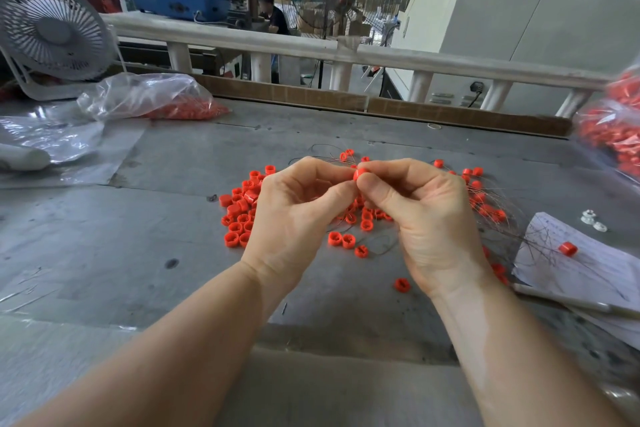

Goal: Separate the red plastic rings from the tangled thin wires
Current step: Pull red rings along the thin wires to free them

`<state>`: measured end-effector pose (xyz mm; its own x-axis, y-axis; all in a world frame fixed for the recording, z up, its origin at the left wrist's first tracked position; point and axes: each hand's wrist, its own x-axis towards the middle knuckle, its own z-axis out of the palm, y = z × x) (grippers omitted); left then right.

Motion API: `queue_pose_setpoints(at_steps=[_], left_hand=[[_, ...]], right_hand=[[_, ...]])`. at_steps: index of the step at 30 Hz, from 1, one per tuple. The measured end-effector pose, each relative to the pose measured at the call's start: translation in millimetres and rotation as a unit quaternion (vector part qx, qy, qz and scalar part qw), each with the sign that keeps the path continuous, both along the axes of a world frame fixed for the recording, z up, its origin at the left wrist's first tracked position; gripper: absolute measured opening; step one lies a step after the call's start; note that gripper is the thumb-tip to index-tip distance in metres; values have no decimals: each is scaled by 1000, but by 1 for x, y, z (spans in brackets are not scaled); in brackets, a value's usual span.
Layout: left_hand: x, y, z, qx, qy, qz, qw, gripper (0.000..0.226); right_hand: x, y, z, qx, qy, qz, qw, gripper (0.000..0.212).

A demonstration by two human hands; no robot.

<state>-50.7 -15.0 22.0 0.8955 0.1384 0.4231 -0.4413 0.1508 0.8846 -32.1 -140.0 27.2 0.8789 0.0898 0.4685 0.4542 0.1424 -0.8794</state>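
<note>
My left hand (294, 215) and my right hand (422, 215) meet above the grey table, fingertips together. Between them sits one red plastic ring (360, 173); my right thumb and forefinger pinch it, and my left fingertips pinch at its left side where thin wires (332, 156) fan out. Under and left of my hands lies a pile of loose red rings (242, 215). More rings strung on tangled thin wires (485, 204) spread to the right.
A sheet of paper (588, 267) with a single red ring (568, 248) lies at the right. Clear bags of red rings sit at the back left (166, 97) and right edge (613, 128). A white fan (52, 31) stands far left. A railing (311, 45) borders the table's far side.
</note>
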Motion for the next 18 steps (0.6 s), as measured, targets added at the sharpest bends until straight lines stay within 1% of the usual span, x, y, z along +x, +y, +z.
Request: queue_pose_setpoints(at_steps=[2, 10, 13, 15, 18], left_hand=[[0, -1, 0, -6, 2, -5, 1000, 4], [-1, -1, 1, -12, 2, -22, 1000, 6], [1, 0, 0, -12, 25, -13, 1000, 6], [2, 2, 0, -27, 53, -17, 998, 8], [7, 5, -1, -65, 96, -41, 992, 14]], right_hand=[[1, 0, -1, -12, -4, -7, 1000, 8], [0, -2, 0, -24, -20, -13, 999, 13], [-1, 1, -1, -20, -21, -20, 999, 7], [-3, 3, -1, -3, -9, -6, 1000, 5], [-4, 3, 1, 20, 14, 60, 998, 13]])
